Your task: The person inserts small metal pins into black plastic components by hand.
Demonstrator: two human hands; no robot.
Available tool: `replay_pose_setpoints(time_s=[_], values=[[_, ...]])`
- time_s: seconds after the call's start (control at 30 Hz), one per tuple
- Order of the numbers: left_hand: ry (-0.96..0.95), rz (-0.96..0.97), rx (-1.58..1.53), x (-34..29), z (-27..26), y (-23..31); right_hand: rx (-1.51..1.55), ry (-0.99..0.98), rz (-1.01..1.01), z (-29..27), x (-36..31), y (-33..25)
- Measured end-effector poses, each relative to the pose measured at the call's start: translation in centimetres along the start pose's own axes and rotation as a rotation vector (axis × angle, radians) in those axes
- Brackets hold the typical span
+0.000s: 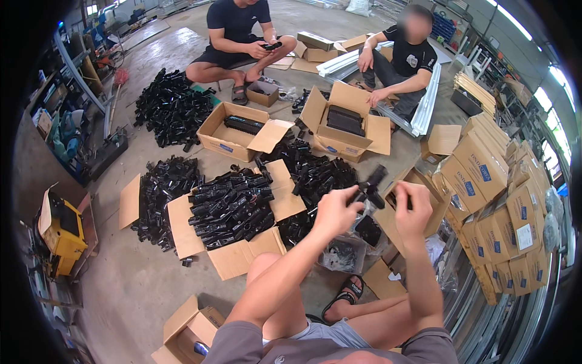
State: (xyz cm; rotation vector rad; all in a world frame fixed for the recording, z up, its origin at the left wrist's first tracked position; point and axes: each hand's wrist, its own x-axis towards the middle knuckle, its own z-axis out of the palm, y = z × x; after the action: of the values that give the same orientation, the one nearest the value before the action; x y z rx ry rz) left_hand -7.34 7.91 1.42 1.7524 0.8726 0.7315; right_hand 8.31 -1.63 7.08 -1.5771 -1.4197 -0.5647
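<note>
Presently, the left hand (pixel 337 212) grips a black fitting (pixel 373 185), positioned between the hands; the right hand (pixel 413 209) is pinched nearly closed, contents indiscernible. Firm left-hand support should limit wobble.

The floor (pixel 127 288) is bearing a heap of black parts (pixel 167 109) at far left. Right of it, one carton (pixel 224 145) and a second carton (pixel 339 147) are standing open; a piled box (pixel 242 256) is sitting nearer, another box (pixel 205 326) near left.
</note>
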Motion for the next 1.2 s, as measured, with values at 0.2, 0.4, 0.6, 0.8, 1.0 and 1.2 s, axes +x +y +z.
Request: replay_pose_setpoints(time_s=[0.2,0.4,0.6,0.8,1.0,1.2], values=[[-0.145,-0.415,-1.166,1.2,-0.5,-0.3,-0.087,-0.116,0.789,6.6,-16.0,6.6],[-0.172,-0.369,-1.269,0.7,-0.1,1.4,-0.274,-1.119,1.07,12.6,-34.5,10.7],[-0.183,-0.362,-1.246,0.1,-0.3,1.3,-0.285,-1.117,1.083,15.0,-35.3,8.6],[-0.235,-0.399,-1.242,0.2,0.7,1.7,-0.389,-1.267,0.958,15.1,-35.0,9.1],[-0.233,-0.402,-1.257,0.7,1.3,1.3,-0.387,-1.263,0.959,15.5,-34.8,9.2],[-0.199,-0.347,-1.237,0.8,0.8,1.4,-0.054,-0.537,1.089,12.6,-29.1,6.6]])
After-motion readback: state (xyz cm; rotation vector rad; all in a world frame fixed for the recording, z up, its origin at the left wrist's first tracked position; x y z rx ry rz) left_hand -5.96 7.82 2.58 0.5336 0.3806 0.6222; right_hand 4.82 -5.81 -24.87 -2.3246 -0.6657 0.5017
